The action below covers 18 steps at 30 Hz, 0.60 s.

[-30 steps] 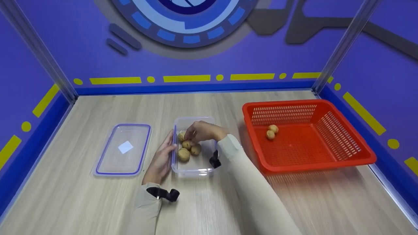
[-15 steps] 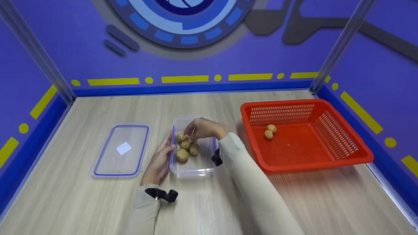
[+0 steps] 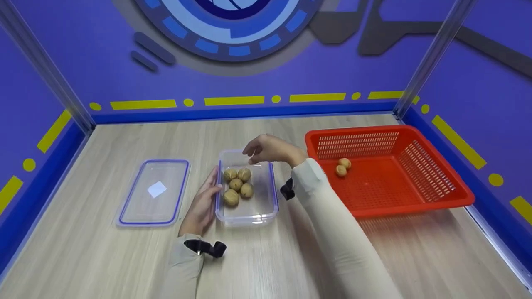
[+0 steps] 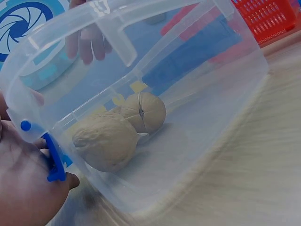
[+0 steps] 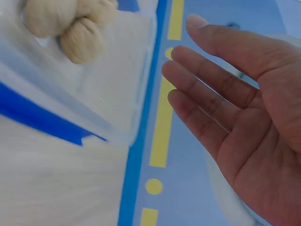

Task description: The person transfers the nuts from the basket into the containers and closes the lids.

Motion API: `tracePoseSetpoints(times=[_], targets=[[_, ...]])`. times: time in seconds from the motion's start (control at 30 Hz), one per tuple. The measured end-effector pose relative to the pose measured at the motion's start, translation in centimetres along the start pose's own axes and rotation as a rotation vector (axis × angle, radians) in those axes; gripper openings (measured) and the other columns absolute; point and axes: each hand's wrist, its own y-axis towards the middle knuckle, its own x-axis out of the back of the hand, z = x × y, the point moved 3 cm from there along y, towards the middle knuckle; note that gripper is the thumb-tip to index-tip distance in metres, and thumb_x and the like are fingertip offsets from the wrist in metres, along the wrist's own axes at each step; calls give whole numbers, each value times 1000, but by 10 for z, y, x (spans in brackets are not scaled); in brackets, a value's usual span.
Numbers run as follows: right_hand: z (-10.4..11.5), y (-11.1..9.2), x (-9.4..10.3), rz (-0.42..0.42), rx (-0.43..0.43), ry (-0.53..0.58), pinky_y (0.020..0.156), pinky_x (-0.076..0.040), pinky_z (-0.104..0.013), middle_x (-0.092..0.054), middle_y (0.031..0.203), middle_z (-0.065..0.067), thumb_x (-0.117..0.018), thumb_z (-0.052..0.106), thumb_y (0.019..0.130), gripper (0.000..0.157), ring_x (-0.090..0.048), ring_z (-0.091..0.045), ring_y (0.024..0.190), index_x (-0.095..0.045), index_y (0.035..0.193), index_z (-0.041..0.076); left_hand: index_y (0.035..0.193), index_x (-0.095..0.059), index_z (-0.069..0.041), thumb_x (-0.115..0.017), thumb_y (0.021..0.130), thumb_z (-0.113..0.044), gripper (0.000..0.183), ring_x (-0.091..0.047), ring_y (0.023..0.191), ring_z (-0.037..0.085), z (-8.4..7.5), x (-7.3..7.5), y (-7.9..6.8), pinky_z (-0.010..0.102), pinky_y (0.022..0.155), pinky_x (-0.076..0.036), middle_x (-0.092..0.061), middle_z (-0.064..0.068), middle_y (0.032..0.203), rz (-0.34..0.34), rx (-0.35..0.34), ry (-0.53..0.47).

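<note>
Holding nothing in the right hand (image 3: pixel 272 148), fingers loose above the far end of the clear container (image 3: pixel 262 192). Just bodyward, below the fingertips: five walnuts (image 3: pixel 235 184) inside. Leftward, touching its wall with a relaxed left hand (image 3: pixel 203 204). Well rightward, nearer the right hand: two roundish walnuts (image 3: pixel 341 170) in the red basket (image 3: pixel 399 182), no clear long axis.

Free room right of boxed walnuts (image 3: pixel 235 184)

Pale table (image 3: pixel 249 265); lid (image 3: pixel 153 203), clear box (image 3: pixel 262 199), basket (image 3: pixel 386 187)

Left hand (image 3: pixel 203 206): fingers extended, thumb apart | Right hand (image 3: pixel 269 149): raised, empty, fingers loosely bent, thumb apart
</note>
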Motion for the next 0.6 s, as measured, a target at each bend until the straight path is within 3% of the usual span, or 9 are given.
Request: tracePoseSetpoints(times=[0.23, 0.6], targets=[[-9, -16, 30, -86, 10, -2, 87, -57, -36, -70, 108, -18, -65, 12, 90, 31, -66, -28, 99, -65, 118, -3, 155, -9, -11, -33, 94, 3, 66, 7, 150, 22, -1, 0, -1, 36, 123, 4, 5, 5, 163, -21, -2, -14], [-35, -50, 60, -179, -112, -63, 88, -57, -37, -71, 110, -12, -65, 18, 91, 30, -68, -24, 98, -68, 117, 4, 154, -7, -10, -32, 95, 2, 66, 8, 150, 22, 0, 0, 0, 35, 123, 6, 5, 4, 163, -13, -10, 2]])
